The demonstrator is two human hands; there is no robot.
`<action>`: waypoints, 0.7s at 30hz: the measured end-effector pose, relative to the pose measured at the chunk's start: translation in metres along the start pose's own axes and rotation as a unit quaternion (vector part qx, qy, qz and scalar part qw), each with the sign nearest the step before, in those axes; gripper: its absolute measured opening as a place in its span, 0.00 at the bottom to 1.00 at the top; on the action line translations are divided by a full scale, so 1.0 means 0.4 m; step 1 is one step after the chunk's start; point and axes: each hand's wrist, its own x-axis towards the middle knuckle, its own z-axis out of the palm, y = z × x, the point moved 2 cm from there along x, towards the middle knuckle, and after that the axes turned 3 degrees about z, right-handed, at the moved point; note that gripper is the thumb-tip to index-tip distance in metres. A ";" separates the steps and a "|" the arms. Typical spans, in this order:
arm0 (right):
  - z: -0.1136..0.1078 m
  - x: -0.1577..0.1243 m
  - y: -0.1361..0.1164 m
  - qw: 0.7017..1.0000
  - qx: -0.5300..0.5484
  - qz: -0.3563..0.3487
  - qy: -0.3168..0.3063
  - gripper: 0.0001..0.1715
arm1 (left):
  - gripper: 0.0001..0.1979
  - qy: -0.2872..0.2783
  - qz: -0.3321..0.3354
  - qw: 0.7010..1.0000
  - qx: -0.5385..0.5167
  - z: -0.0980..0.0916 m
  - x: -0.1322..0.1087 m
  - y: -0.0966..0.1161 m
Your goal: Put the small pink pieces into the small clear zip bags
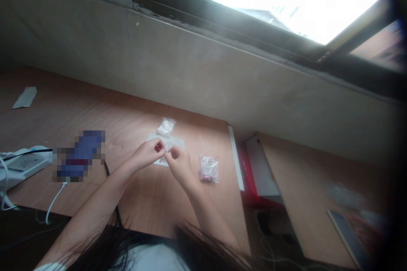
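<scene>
My left hand (146,153) and my right hand (178,163) meet over a wooden table (152,203), fingers pinched together. Between the left fingertips shows a small red piece (158,147). What the right fingers pinch is too small to make out. Under both hands lies a flat clear plastic bag (174,140). A crumpled clear bag (165,126) sits just beyond it. To the right of my right hand lies another clear bag (209,168) with small pink and red bits inside.
A white power strip (22,165) with cables lies at the left edge, beside a blurred blue object (81,155). A grey scrap (25,97) rests far left. A gap with a red-and-white box (254,169) separates a second table (311,203) at right. A wall and window are behind.
</scene>
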 end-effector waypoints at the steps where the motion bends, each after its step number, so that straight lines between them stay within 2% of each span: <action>1: 0.002 0.001 -0.007 1.000 0.006 -0.004 -0.011 0.09 | 0.10 -0.001 0.013 1.000 -0.013 0.003 0.004 0.001; 3: -0.003 0.004 -0.018 1.000 0.017 -0.001 -0.018 0.08 | 0.18 0.001 0.044 0.999 -0.029 0.002 0.012 0.005; 5: -0.015 0.005 -0.029 0.999 0.031 0.023 -0.005 0.07 | 0.22 0.005 0.076 0.997 -0.027 -0.008 0.020 0.010; 9: -0.033 0.008 -0.050 0.994 0.075 0.077 0.006 0.06 | 0.20 -0.003 0.115 0.993 -0.021 -0.043 0.017 0.031; 12: -0.032 0.020 -0.061 0.990 0.114 0.084 -0.006 0.07 | 0.16 -0.023 0.136 0.990 -0.007 -0.063 -0.003 0.047; 14: -0.026 0.031 -0.064 0.987 0.139 0.081 -0.024 0.07 | 0.22 -0.034 0.149 0.988 0.013 -0.069 -0.016 0.049; 16: -0.016 0.042 -0.059 0.981 0.169 0.085 -0.053 0.08 | 0.29 -0.031 0.160 0.986 0.033 -0.069 -0.021 0.039; 19: 0.006 0.058 -0.032 0.963 0.223 0.103 -0.111 0.08 | 0.27 0.008 0.155 0.985 0.074 -0.068 -0.015 0.006; 21: 0.021 0.070 0.005 0.962 0.220 0.112 -0.113 0.08 | 0.25 0.027 0.132 0.985 0.111 -0.068 -0.006 -0.021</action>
